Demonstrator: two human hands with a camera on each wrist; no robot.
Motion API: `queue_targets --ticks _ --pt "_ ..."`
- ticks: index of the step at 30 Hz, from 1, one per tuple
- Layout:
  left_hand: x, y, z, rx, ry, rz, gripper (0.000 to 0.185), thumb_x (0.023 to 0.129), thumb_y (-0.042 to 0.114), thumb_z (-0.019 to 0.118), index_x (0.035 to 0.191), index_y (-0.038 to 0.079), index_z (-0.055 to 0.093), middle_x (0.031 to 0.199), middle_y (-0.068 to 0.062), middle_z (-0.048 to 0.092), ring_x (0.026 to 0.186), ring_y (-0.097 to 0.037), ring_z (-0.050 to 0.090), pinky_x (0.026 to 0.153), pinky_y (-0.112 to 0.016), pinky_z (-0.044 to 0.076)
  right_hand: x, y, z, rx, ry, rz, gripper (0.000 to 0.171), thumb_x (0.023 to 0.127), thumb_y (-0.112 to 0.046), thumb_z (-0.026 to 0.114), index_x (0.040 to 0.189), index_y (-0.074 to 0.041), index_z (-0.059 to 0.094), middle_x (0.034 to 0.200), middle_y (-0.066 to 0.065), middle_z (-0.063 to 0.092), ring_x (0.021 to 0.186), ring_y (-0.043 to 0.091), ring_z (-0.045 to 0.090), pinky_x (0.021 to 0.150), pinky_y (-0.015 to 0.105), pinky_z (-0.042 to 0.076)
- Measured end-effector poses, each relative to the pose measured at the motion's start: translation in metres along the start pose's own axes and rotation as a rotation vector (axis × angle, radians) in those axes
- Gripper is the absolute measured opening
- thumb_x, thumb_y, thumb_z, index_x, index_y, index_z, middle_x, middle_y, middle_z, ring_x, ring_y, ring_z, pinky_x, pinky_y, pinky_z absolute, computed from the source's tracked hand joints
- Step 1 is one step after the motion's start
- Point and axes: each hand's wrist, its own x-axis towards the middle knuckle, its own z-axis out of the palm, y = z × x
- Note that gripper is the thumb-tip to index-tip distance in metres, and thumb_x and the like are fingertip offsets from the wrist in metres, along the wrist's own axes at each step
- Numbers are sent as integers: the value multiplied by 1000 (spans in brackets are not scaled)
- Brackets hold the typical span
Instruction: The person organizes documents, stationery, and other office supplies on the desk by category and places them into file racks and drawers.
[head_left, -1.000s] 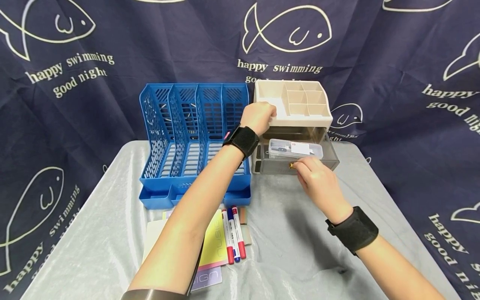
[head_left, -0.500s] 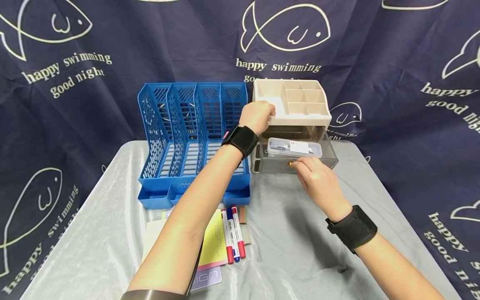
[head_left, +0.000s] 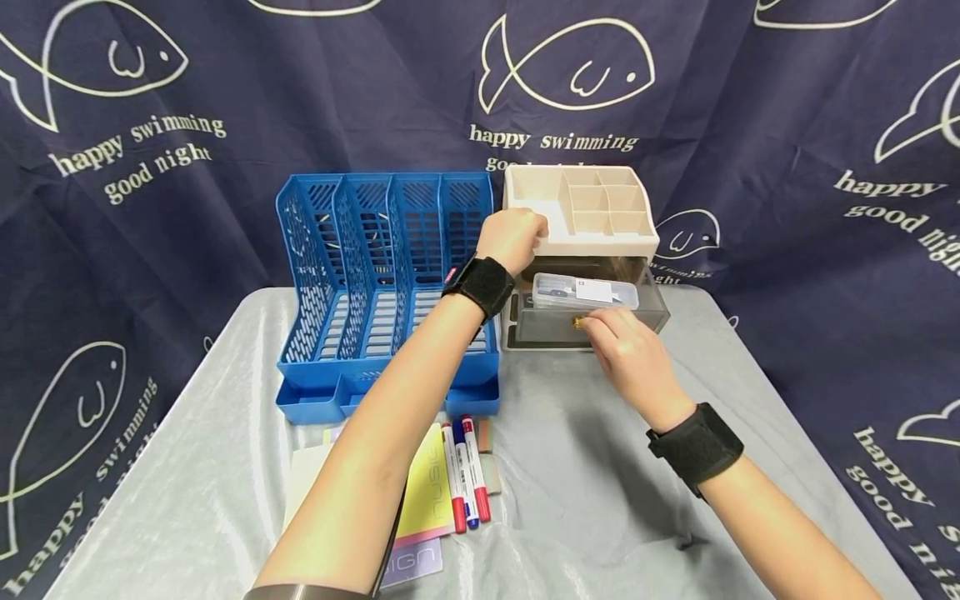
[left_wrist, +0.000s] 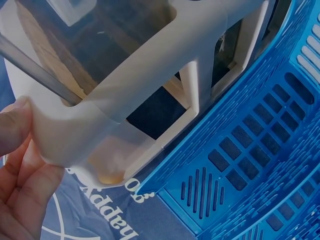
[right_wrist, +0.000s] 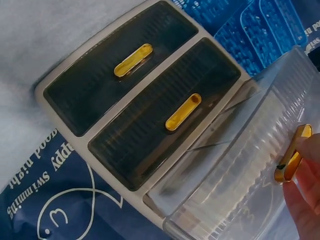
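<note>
My left hand (head_left: 525, 235) grips the front-left corner of a cream desk organizer (head_left: 600, 243); the left wrist view shows my thumb (left_wrist: 14, 125) lying on that corner (left_wrist: 100, 130). My right hand (head_left: 592, 327) pinches the gold handle (head_left: 578, 321) of the organizer's smoky clear drawer (head_left: 637, 321), which stands partly pulled out. A clear plastic case (head_left: 585, 292) with a white label lies inside the drawer. In the right wrist view my fingers (right_wrist: 306, 200) hold the handle (right_wrist: 292, 152) on the drawer front (right_wrist: 235, 190).
A blue file rack (head_left: 386, 283) stands just left of the organizer. Two markers (head_left: 465, 471) lie on coloured paper (head_left: 423, 492) near my left forearm. Two shut lower drawers (right_wrist: 165, 107) carry gold handles. Grey cloth (head_left: 585, 492) covers the table, and a dark fish-print curtain (head_left: 787, 167) hangs behind.
My right hand has pushed the drawer slightly back into the organizer. My left hand has kept its hold on the corner.
</note>
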Motion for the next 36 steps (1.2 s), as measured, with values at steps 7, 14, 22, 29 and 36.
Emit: queue_targets --ticks 7,14,22,29,36 --pt "1 -1 0 6 2 -6 22 87 4 61 102 15 72 101 -2 69 92 -17 64 82 -33 50 7 11 9 -7 30 0 12 85 9 56 93 3 63 90 13 61 85 31 58 75 41 50" --pt "1 0 -1 11 -1 -8 21 88 6 60 103 16 72 102 -2 69 93 -17 64 83 -33 50 13 23 14 7 32 27 15 83 13 55 92 2 62 90 13 62 87 32 58 75 43 49" --pt "2 0 1 6 0 -12 19 88 7 61 101 16 72 101 -2 69 92 -17 64 82 -33 50 20 31 21 15 7 66 17 83 11 54 94 1 62 91 11 62 90 29 57 77 41 48" --pt "4 0 2 10 7 -11 19 89 6 60 100 16 72 100 -2 69 91 -17 64 81 -33 50 26 35 26 -16 -6 87 15 83 11 58 95 2 62 93 13 62 88 31 56 75 41 48" --pt "2 1 1 9 3 -13 19 88 6 60 99 17 72 99 -1 69 90 -17 64 81 -33 50 31 40 35 -20 0 123 21 80 15 58 96 4 63 94 14 62 92 32 56 79 41 48"
